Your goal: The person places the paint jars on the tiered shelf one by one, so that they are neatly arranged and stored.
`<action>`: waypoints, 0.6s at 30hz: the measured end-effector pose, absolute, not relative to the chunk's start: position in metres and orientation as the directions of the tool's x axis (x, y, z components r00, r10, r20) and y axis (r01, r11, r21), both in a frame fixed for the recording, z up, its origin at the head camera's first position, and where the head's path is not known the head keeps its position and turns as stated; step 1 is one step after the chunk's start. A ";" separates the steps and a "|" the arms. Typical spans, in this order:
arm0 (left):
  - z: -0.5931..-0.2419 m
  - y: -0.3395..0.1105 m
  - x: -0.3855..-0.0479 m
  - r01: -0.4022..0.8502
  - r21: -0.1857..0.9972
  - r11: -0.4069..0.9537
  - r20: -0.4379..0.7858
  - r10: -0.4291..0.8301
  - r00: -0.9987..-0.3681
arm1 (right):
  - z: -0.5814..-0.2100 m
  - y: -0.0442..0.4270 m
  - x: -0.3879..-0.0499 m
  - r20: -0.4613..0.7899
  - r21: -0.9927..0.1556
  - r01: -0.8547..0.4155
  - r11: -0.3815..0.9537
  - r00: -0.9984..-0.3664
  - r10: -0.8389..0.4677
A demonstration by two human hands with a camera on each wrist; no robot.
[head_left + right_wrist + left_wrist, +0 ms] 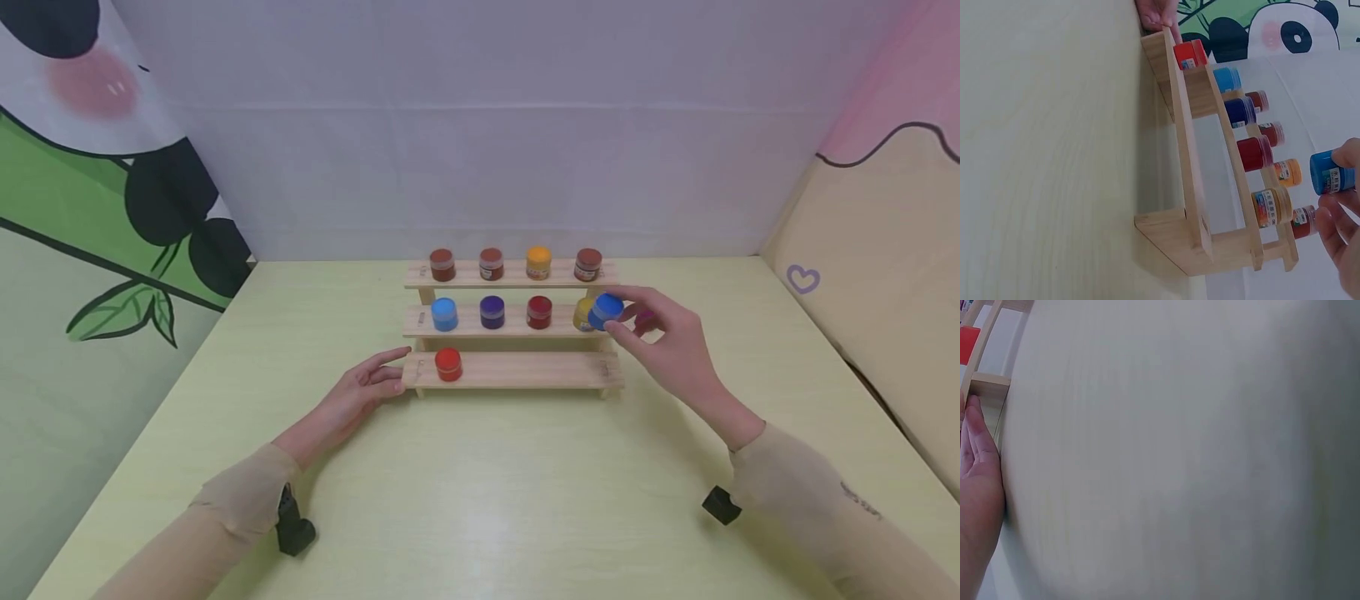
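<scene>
A blue paint jar [606, 310] is pinched by my right hand [671, 337] between thumb and fingers, at the right end of the middle shelf. In the head view it partly covers a yellow jar [1266, 208]; the right wrist view shows it apart from the shelf. A bit of magenta shows behind my right fingers; what it is, I cannot tell. My left hand [363, 392] holds the left end of the wooden rack's [525, 371] lowest shelf, thumb in front and fingers behind. A red jar [448, 365] stands on that shelf near its left end.
Light blue [444, 314], purple [492, 312] and dark red [539, 312] jars stand on the middle shelf. Along the top shelf are brown-red jars [491, 264] and an orange one [538, 262]. A pale wall cloth [487, 167] hangs behind the table [480, 500].
</scene>
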State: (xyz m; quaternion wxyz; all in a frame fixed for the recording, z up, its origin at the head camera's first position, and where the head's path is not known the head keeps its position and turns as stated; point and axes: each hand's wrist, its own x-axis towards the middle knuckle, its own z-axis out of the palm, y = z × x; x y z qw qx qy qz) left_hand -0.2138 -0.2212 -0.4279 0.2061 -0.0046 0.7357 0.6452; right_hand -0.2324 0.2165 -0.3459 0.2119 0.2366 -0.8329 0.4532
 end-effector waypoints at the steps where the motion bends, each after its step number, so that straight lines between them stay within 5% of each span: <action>1: -0.428 -0.221 -0.214 -0.276 0.946 0.168 -0.313 0.257 -0.915 | -0.347 0.214 -0.232 0.574 -0.652 -0.597 0.468 -0.791 -0.210; 18: -0.426 -0.221 -0.213 -0.275 0.946 0.169 -0.312 0.251 -0.917 | -0.359 0.173 -0.228 0.537 -0.691 -0.631 0.352 -0.774 -0.335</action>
